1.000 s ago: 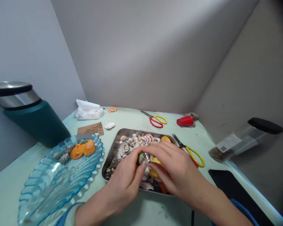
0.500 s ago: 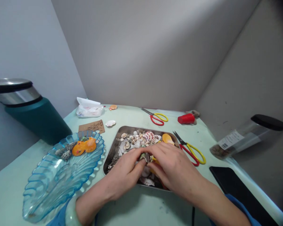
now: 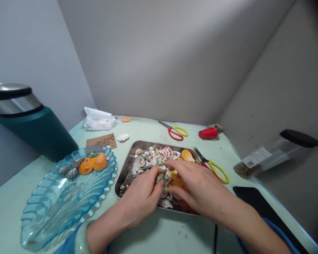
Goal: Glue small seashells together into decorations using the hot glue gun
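A steel tray [image 3: 127, 165] full of several small seashells sits in the middle of the pale green table. My left hand [image 3: 141, 195] rests over the tray's near side with its fingers pinched on a small greenish shell [image 3: 159, 177]. My right hand [image 3: 194, 185] lies beside it over the tray, fingers curled down onto the shells, touching an orange-yellow shell [image 3: 178, 181]. A blue shell-shaped glass dish [image 3: 58, 201] to the left holds two orange shells [image 3: 93, 164] and some speckled ones.
Two red-and-yellow scissors lie near the tray: scissors [image 3: 176, 132] behind it and scissors [image 3: 214, 169] to its right. A red cap [image 3: 208, 133], a tissue pack [image 3: 98, 121], a brown card [image 3: 102, 141], a teal bin [image 3: 29, 125], a lidded jar [image 3: 275, 153] and a black phone [image 3: 257, 204] surround the work area.
Both hands have sunk lower into the tray and shifted slightly; the left hand still pinches the greenish shell. The view has drifted a little.
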A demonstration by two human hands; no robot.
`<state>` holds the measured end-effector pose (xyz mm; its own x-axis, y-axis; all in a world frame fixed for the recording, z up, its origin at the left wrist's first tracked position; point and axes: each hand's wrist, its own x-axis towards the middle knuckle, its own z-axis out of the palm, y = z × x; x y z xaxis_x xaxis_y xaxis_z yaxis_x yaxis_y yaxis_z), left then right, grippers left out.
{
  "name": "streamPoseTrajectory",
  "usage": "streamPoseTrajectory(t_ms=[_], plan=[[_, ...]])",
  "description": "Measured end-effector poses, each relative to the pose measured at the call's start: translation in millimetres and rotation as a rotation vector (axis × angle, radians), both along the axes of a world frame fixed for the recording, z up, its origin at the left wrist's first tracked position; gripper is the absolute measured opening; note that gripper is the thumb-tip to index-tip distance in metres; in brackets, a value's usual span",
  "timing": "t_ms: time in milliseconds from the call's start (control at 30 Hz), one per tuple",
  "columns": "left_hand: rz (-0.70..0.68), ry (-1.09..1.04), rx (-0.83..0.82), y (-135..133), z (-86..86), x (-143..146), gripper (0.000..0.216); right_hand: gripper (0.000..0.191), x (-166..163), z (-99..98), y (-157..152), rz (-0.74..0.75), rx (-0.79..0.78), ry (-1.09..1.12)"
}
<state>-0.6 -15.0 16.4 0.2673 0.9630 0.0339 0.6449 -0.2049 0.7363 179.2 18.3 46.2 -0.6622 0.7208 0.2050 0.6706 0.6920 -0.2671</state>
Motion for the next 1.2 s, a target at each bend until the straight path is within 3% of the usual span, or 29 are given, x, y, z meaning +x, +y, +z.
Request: streamPoseTrajectory(t_ms=[167, 333, 433, 533, 667, 767, 933, 1067, 1200], plan=[[-0.087, 0.226, 0.043, -2.7, 0.8, 1.8, 0.017, 0.020, 20.5, 2.9, -6.7, -0.274, 0.002, -0.263], [-0.130, 0.128, -0.008, 0.0, 1.4, -3.4, 0.022, 0.030, 19.7, -14.4, -20.4, -0.331, -0.034, -0.356], [-0.126, 0.054, -0.013, 2.3, -0.5, -7.1, 0.023, 0.032, 24.5, -19.8, -23.7, -0.343, -0.003, -0.304], [-0.072, -0.091, -0.108, 5.8, -5.2, -9.0, 0.022, 0.031, 37.9, -19.5, -24.2, -0.372, -0.090, 0.010], [-0.030, -0.440, -0.385, 13.6, -14.2, -10.7, 0.029, 0.039, 47.4, -18.8, -21.7, -0.350, -0.417, 0.709], [-0.002, -0.637, -0.463, 18.5, -15.7, -12.1, 0.032, 0.033, 40.9, -20.9, -16.3, -0.275, -0.649, 0.984], [0.100, -0.731, -0.472, 20.7, -7.9, -12.9, 0.032, 0.034, 26.8, -30.5, -6.0, -0.285, -0.775, 0.919], [0.141, -0.777, -0.489, 23.2, -7.6, -12.0, 0.035, 0.039, 25.2, -37.2, -5.0, -0.238, -0.760, 0.799], [0.218, -0.829, -0.468, 25.2, -9.6, -11.6, 0.032, 0.027, 29.8, -37.5, -8.1, -0.221, -0.672, 0.638]])
